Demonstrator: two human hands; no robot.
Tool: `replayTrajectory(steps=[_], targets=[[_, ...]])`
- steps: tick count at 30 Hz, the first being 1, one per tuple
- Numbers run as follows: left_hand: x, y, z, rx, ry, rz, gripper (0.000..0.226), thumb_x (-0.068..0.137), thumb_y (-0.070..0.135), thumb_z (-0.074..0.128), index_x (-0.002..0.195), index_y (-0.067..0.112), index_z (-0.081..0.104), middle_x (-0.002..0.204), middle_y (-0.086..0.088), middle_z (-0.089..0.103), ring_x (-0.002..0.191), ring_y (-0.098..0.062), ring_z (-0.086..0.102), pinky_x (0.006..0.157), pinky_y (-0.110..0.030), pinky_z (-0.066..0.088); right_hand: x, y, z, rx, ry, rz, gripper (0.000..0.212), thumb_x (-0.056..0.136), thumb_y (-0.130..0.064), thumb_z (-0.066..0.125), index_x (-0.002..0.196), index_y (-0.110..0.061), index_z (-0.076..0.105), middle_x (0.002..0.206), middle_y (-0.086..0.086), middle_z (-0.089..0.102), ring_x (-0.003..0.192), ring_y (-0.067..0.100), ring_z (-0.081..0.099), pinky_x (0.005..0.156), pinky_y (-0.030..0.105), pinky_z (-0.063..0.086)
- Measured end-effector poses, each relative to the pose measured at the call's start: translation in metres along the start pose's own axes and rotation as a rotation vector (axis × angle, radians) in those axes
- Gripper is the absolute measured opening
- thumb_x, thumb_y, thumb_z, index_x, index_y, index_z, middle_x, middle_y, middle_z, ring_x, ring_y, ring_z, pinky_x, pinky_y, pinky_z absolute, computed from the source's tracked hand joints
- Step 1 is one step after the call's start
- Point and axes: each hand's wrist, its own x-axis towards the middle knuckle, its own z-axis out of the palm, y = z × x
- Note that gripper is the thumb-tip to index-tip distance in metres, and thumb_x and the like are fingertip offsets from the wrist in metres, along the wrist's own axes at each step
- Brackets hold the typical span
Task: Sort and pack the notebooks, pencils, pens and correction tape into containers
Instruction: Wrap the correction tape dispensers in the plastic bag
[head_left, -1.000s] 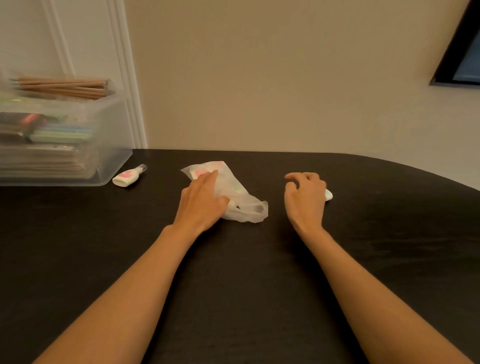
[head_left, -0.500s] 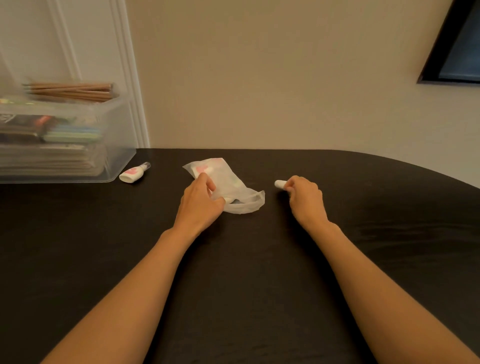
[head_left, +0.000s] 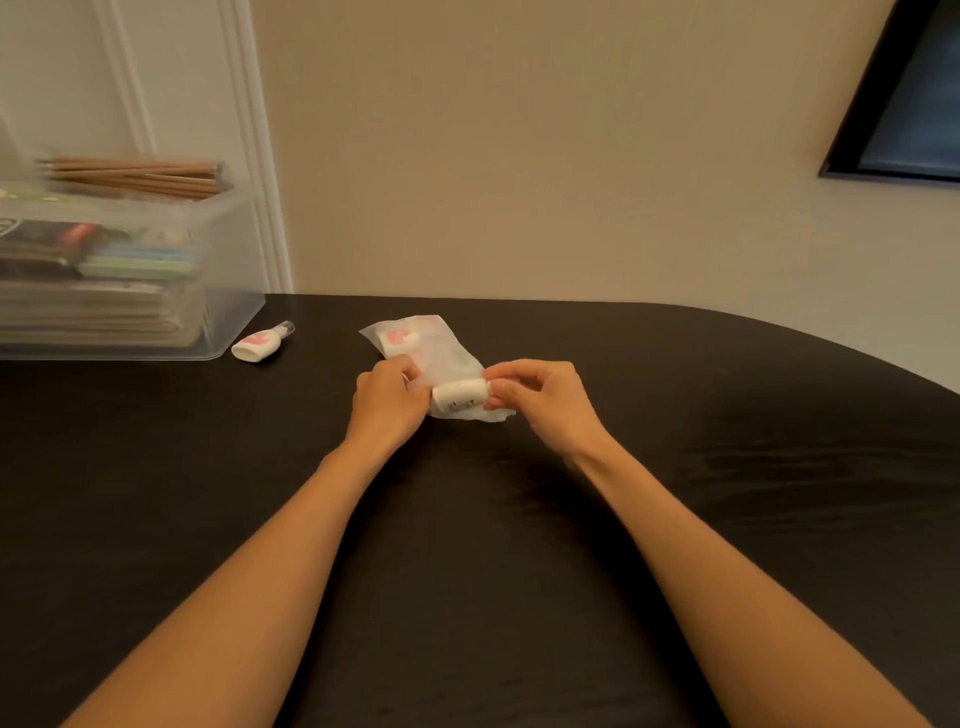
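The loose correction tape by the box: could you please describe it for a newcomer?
Find the clear storage box on the table's left. By its right corner lies a white correction tape with a pink mark, untouched, unlike the held tape in the right hand.

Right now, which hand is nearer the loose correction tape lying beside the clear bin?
Left. The left hand grips the bag, right of that correction tape; the right hand, pinching a second tape, is farther right.

black table (head_left: 727, 415): clear bin (head_left: 228, 296), correction tape (head_left: 262, 344), bag (head_left: 434, 345)
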Motion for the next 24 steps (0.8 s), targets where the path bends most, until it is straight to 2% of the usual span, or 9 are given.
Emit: replayTrajectory(steps=[3,6,8,11,13,15,17,19,24], targets=[[0.002,0.001,-0.002,-0.028,-0.022,-0.029,0.016,0.091,0.020,0.051,0.081,0.008,0.054,0.088,-0.012,0.058,0.086,-0.029,0.059,0.071,-0.037,0.048,0.000,0.001,0.004,-0.059,0.117,-0.044,0.021,0.090,-0.010,0.058,0.109,-0.011,0.067,0.095,0.000,0.066,0.089,0.011,0.062,0.083,0.020,0.050],[0.002,0.002,-0.002,-0.072,-0.025,-0.056,0.017,0.088,0.015,0.053,0.073,0.006,0.051,0.075,-0.013,0.055,0.072,-0.026,0.056,0.059,-0.030,0.042,0.001,0.002,0.005,-0.218,0.116,-0.094,0.025,0.091,-0.012,0.058,0.114,-0.010,0.065,0.099,-0.002,0.063,0.088,0.007,0.057,0.074,0.011,0.044],[0.003,0.004,-0.002,-0.084,-0.015,-0.078,0.019,0.088,0.014,0.050,0.071,0.006,0.050,0.069,-0.012,0.053,0.065,-0.021,0.053,0.054,-0.026,0.038,0.001,0.000,0.006,-0.294,0.063,-0.145,0.026,0.090,-0.012,0.059,0.115,-0.010,0.065,0.101,0.002,0.066,0.087,0.008,0.059,0.074,0.011,0.045],[0.003,0.006,-0.002,-0.053,0.056,-0.082,0.026,0.092,0.018,0.046,0.069,0.006,0.051,0.076,-0.016,0.058,0.076,-0.028,0.056,0.061,-0.034,0.044,0.001,-0.002,0.005,-0.297,0.005,-0.163,0.026,0.089,-0.012,0.060,0.115,-0.009,0.065,0.102,0.006,0.068,0.088,0.011,0.063,0.078,0.014,0.047],[0.005,0.007,0.000,-0.019,0.116,-0.047,0.023,0.092,0.018,0.045,0.078,0.003,0.055,0.086,-0.021,0.061,0.086,-0.034,0.058,0.069,-0.041,0.046,0.001,-0.002,0.006,-0.295,0.015,-0.151,0.023,0.090,-0.013,0.059,0.111,-0.009,0.065,0.102,0.006,0.067,0.087,0.010,0.062,0.074,0.013,0.046],[0.005,0.009,0.001,-0.003,0.162,-0.008,0.021,0.093,0.018,0.043,0.094,0.001,0.056,0.092,-0.018,0.058,0.087,-0.031,0.056,0.065,-0.038,0.044,0.001,-0.002,0.008,-0.300,0.044,-0.142,0.014,0.091,-0.014,0.058,0.103,-0.009,0.062,0.099,0.007,0.066,0.085,0.013,0.062,0.073,0.016,0.048],[0.003,0.012,0.002,0.038,0.196,0.061,0.019,0.093,0.017,0.042,0.096,0.002,0.054,0.090,-0.014,0.056,0.081,-0.026,0.054,0.062,-0.037,0.042,0.002,-0.004,0.012,-0.359,0.050,-0.169,0.007,0.093,-0.015,0.056,0.097,-0.010,0.057,0.097,0.009,0.064,0.083,0.016,0.061,0.075,0.025,0.052],[-0.001,0.017,0.002,0.102,0.223,0.169,0.017,0.094,0.015,0.041,0.090,0.003,0.053,0.087,-0.012,0.055,0.078,-0.028,0.055,0.064,-0.042,0.046,0.004,-0.008,0.018,-0.451,0.051,-0.229,0.005,0.093,-0.015,0.055,0.092,-0.011,0.053,0.095,0.009,0.063,0.081,0.018,0.059,0.075,0.031,0.051],[-0.013,0.020,0.005,0.110,0.219,0.406,0.016,0.094,0.012,0.044,0.082,0.004,0.050,0.080,-0.007,0.051,0.072,-0.025,0.053,0.062,-0.041,0.047,0.009,-0.010,0.032,-0.407,0.181,-0.248,0.010,0.091,-0.016,0.058,0.085,-0.015,0.051,0.082,-0.003,0.054,0.066,0.003,0.047,0.059,0.010,0.038]])
